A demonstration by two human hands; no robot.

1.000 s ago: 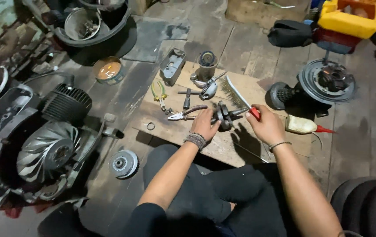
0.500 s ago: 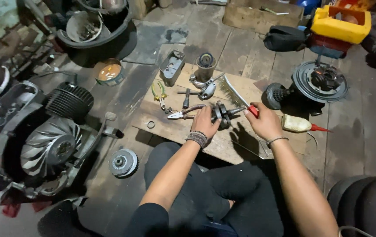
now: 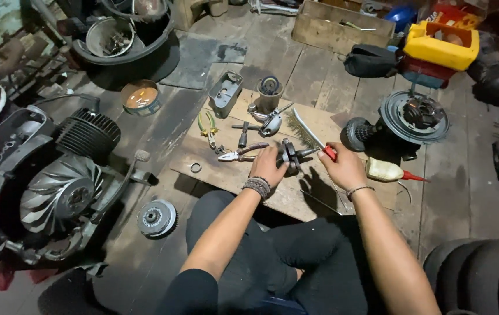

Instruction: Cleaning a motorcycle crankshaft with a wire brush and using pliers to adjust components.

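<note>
A round open tin (image 3: 141, 97) with an orange inside stands on the plank floor (image 3: 296, 64), near its left side. No labels, signs or screens show clearly anywhere.

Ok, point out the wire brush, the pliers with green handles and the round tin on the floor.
Wire brush (image 3: 304, 129), head view, on its bristles.
Green-handled pliers (image 3: 207, 124), head view, on the handles.
Round tin (image 3: 141, 97), head view, on its orange inside.

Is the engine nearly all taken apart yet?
Much looks done: the engine sits opened, with a round clutch part and other pieces out on the floor. In hand: the left hand steadies a crankshaft while the right hand holds a wire brush. Loose parts remain unassembled.
</note>
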